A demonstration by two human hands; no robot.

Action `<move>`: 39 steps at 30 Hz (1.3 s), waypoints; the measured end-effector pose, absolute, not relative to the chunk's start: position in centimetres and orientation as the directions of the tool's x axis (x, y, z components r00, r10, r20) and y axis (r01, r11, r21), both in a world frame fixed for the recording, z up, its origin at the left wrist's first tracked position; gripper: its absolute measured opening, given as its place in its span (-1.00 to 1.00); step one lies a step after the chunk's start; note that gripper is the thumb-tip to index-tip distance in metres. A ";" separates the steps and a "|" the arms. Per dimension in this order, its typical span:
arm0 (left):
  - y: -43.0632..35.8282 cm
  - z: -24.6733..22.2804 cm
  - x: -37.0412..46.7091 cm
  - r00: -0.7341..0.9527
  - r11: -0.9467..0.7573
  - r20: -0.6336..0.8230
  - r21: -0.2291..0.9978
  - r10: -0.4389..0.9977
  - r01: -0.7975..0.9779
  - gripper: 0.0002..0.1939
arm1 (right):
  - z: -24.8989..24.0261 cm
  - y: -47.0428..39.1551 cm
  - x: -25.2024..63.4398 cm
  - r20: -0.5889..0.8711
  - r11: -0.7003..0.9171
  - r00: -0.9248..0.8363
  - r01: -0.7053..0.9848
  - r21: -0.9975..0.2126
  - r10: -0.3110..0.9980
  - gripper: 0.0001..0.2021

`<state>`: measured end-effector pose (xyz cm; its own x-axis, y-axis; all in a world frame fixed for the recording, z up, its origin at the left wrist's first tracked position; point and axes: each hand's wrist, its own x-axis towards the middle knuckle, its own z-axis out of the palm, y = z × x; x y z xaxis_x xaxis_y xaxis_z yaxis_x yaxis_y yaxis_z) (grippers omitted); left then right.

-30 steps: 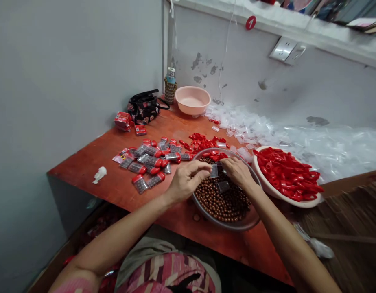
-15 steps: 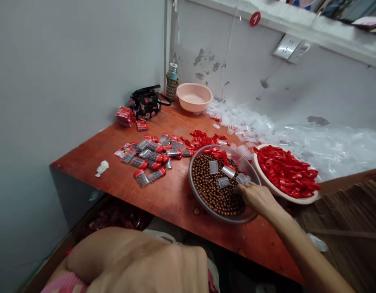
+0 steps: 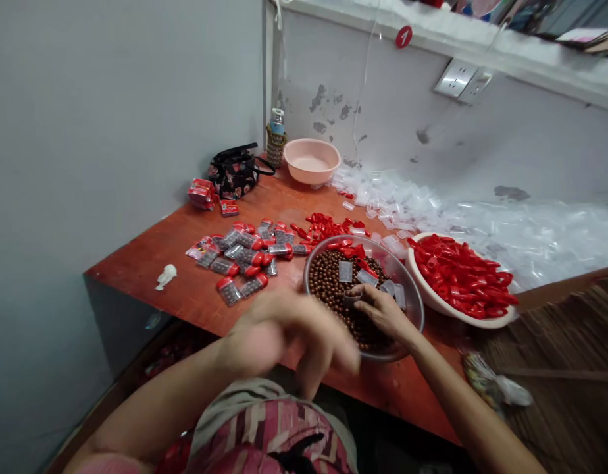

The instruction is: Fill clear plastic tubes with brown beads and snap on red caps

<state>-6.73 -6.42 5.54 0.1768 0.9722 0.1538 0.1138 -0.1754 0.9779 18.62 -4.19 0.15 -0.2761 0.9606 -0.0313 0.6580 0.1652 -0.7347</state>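
Observation:
My right hand (image 3: pixel 383 309) is inside the metal bowl (image 3: pixel 311 313), its fingers pinching a small clear plastic case (image 3: pixel 352 297) among the brown beads (image 3: pixel 328 273). The case seems to have beads in it. Other clear cases (image 3: pixel 346 271) and a few red caps (image 3: pixel 351 250) lie on top of the beads. My left hand (image 3: pixel 294 336) is raised in front of the bowl's near left side, smeared by motion, so its fingers are unclear.
Filled red-capped packs (image 3: pixel 245 253) lie left of the bowl, loose red caps (image 3: pixel 324 226) behind it. On the right stand a basin of red caps (image 3: pixel 462 276) and a heap of clear cases (image 3: pixel 531 237). A pink basin (image 3: pixel 311 172) and a handbag (image 3: pixel 235 172) are at the back.
My left hand has risen from near my lap toward the bowl. My right hand has moved left across the bowl, and a clear case now shows in its fingers.

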 end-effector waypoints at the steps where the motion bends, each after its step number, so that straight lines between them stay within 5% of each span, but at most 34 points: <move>1: -5.2 5.7 -6.0 0.282 -0.210 0.178 0.974 0.943 0.086 -0.59 | 0.2 -4.3 18.9 -0.033 0.126 -0.246 0.602 -0.788 0.969 -0.79; 3: -2.7 5.4 -4.2 0.530 -0.298 0.249 0.955 0.811 0.007 -0.64 | 0.4 -4.4 19.1 -0.046 0.051 -0.190 0.476 -0.878 0.981 -0.76; 8: 0.7 2.0 -0.2 0.631 -0.399 0.225 0.905 0.742 0.146 -0.52 | 0.7 -4.7 19.0 -0.057 -0.032 -0.075 0.297 -0.954 0.996 -0.73; 11: 0.9 0.3 0.9 0.667 -0.327 0.173 0.938 0.724 0.111 -0.64 | 1.1 -4.9 19.2 0.002 0.034 -0.076 0.411 -0.911 0.997 -0.74; 15: 0.9 -0.4 1.1 0.688 -0.238 0.153 0.971 0.710 0.030 -0.72 | 2.4 -5.0 20.0 0.144 0.217 -0.164 0.672 -0.708 0.976 -0.64; 21: 1.1 -0.7 1.0 0.715 -0.223 0.160 0.975 0.680 -0.006 -0.64 | 3.8 -4.5 20.9 0.168 0.440 -0.423 0.706 -0.555 0.891 -0.70; 31: 0.4 0.0 1.2 0.610 -0.350 0.183 0.922 0.771 0.166 -0.72 | 2.8 -6.3 21.5 0.110 0.326 -0.320 0.769 -0.550 0.941 -0.86; 34: 0.6 -0.2 1.5 0.531 -0.206 0.103 0.969 0.841 0.138 -0.72 | 2.8 -4.9 22.7 0.029 0.246 -0.276 0.800 -0.548 0.961 -0.82; 39: 0.8 -0.2 1.8 0.546 0.223 -0.110 0.964 0.830 -0.145 -0.68 | 2.3 0.4 23.8 0.149 0.146 -0.100 0.929 -0.340 0.984 -0.76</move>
<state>1.81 0.83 -0.25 0.5462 0.8305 -0.1097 -0.1449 0.2226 0.9641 23.78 0.39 2.31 -0.1000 0.9838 0.1487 0.9291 0.1458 -0.3400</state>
